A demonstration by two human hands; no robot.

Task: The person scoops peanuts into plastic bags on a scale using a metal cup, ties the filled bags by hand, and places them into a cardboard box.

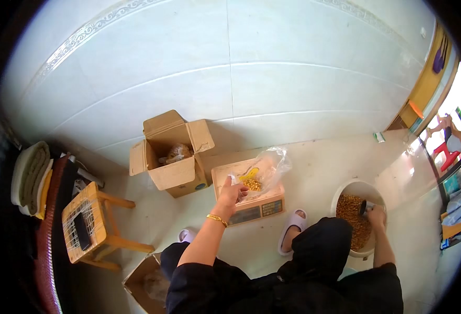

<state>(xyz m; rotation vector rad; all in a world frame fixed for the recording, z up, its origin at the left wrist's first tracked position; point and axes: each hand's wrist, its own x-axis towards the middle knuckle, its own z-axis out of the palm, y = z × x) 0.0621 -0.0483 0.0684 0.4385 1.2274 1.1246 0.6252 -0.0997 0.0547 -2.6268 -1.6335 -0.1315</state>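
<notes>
Clear plastic bag [278, 161] holding yellow kernels [253, 184] is on the pale pink scale [221, 177], over its far right corner. My left grip [229, 197] pinches the rim; right grip [377, 216] wraps the dark scoop [363, 207] in the round white bucket [367, 191]. Best: mouth wide, scoop level.

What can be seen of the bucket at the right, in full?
The bucket is round, off-white and plastic-looking, with an open top. It stands on the pale floor beside the person's right knee, partly filled with small golden-brown pieces. The right hand reaches inside, gripping a dark scoop at the pieces. Its underside is hidden.
</notes>
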